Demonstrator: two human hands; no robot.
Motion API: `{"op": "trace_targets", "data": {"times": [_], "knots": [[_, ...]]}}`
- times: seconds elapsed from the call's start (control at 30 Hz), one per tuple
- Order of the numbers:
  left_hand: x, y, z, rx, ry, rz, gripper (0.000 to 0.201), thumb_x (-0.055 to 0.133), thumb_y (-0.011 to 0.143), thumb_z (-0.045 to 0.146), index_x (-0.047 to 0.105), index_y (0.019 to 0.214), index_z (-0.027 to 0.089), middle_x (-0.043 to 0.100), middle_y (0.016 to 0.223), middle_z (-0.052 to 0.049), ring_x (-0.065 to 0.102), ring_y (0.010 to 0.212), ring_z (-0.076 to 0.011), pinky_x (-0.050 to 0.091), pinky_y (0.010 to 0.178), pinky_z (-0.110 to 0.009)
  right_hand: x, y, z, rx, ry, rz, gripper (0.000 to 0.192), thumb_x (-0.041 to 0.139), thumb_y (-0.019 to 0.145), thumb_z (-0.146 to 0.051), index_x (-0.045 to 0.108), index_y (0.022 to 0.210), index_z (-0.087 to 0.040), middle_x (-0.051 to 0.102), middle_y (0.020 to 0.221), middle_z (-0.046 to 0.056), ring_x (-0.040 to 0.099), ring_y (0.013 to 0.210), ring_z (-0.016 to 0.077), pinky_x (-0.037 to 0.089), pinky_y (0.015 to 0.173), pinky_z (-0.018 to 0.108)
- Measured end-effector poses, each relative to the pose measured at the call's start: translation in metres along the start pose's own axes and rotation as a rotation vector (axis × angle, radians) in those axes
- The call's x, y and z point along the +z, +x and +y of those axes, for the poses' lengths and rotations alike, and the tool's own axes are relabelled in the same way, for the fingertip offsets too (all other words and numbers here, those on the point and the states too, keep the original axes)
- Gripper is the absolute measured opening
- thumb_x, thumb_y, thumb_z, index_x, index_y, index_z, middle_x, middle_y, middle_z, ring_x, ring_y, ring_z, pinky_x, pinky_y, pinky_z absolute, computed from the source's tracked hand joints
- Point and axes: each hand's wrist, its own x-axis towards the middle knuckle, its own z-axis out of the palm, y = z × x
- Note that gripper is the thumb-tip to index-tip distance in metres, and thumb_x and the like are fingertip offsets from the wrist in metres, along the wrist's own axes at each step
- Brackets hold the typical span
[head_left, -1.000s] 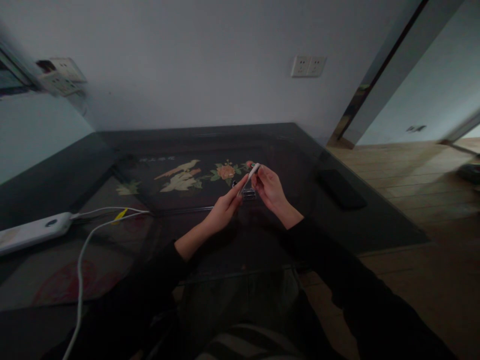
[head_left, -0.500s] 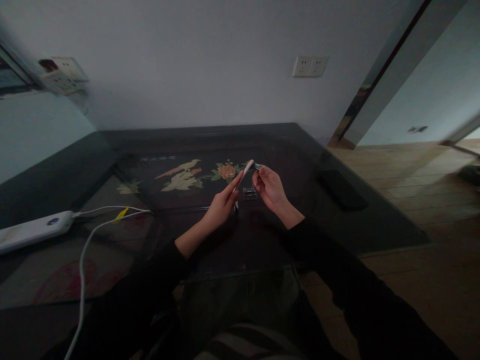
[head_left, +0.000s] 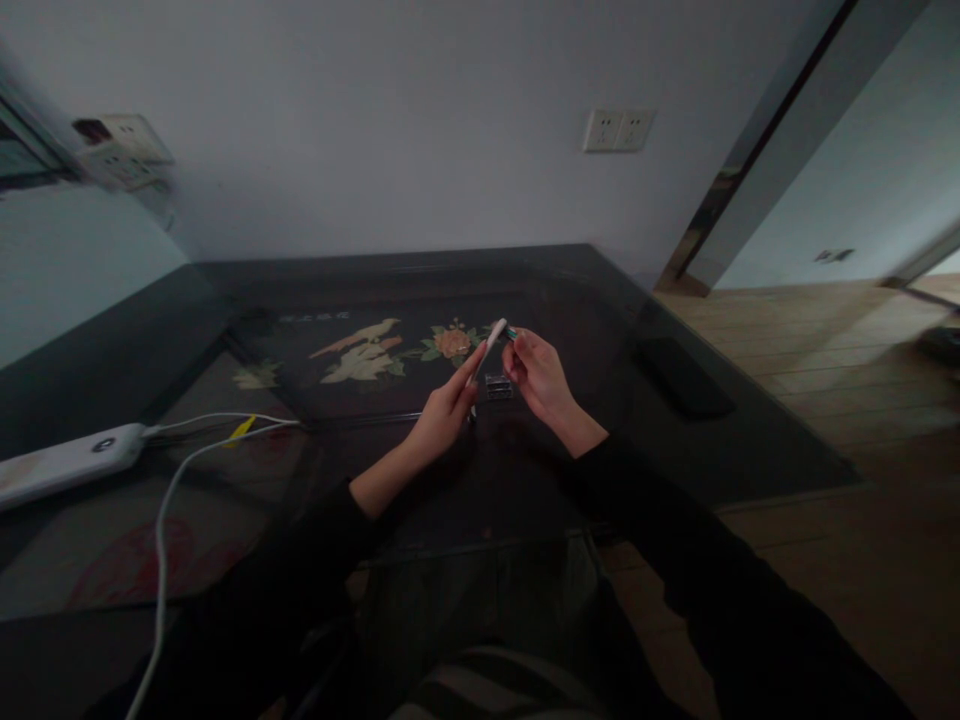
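Observation:
My left hand [head_left: 444,405] is closed around a slim white object [head_left: 495,334] with a rounded upper end, tilted up and to the right; its kind does not show. Between the thumb and fingers of my right hand [head_left: 541,372] is a small dark and teal piece [head_left: 511,333], pinched right beside that rounded end. Whether the two touch, I cannot tell. Under the hands, a small clear case [head_left: 498,387] lies on the dark table [head_left: 480,480]. A short pale bit shows below my left hand, possibly the white object's lower end.
A black phone-like slab [head_left: 681,378] lies on the right of the table. On the left are a white power strip [head_left: 75,460] and a white cable [head_left: 162,540] with a yellow tag [head_left: 241,430]. Wall sockets [head_left: 618,130] sit above the table's back edge.
Both hands hold nearly the same place and grip. The whole view has shifted very slightly.

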Motion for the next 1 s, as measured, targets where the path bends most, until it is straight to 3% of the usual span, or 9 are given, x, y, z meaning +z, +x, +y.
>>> {"op": "trace_targets", "data": {"times": [0.4, 0.8, 1.0], "knots": [[0.004, -0.002, 0.006, -0.012, -0.119, -0.129, 0.061, 0.038, 0.101, 0.031, 0.021, 0.158, 0.021, 0.042, 0.067, 0.004, 0.035, 0.056, -0.0098, 0.036, 0.056, -0.022, -0.004, 0.001, 0.001, 0.011, 0.040, -0.004, 0.046, 0.074, 0.074, -0.062, 0.075, 0.096, -0.022, 0.048, 0.058, -0.005, 0.037, 0.051, 0.0075, 0.029, 0.047, 0.024], [-0.001, 0.001, 0.000, 0.010, -0.004, 0.021, 0.059, 0.042, 0.099, 0.027, 0.030, 0.156, 0.023, 0.057, 0.075, 0.001, 0.035, 0.057, -0.0091, 0.036, 0.059, -0.021, 0.001, 0.000, -0.002, -0.024, 0.034, -0.020, 0.045, 0.073, 0.073, -0.064, 0.065, 0.078, -0.020, 0.049, 0.053, -0.006, 0.035, 0.046, 0.0066, 0.024, 0.045, 0.024], [-0.001, 0.001, -0.004, -0.016, -0.001, 0.036, 0.058, 0.041, 0.100, 0.028, 0.028, 0.157, 0.024, 0.056, 0.072, 0.001, 0.035, 0.058, -0.0107, 0.035, 0.057, -0.022, 0.003, 0.000, -0.003, -0.023, 0.023, -0.009, 0.046, 0.072, 0.072, -0.066, 0.060, 0.077, -0.022, 0.048, 0.051, -0.007, 0.034, 0.045, 0.0074, 0.022, 0.046, 0.026]]}}
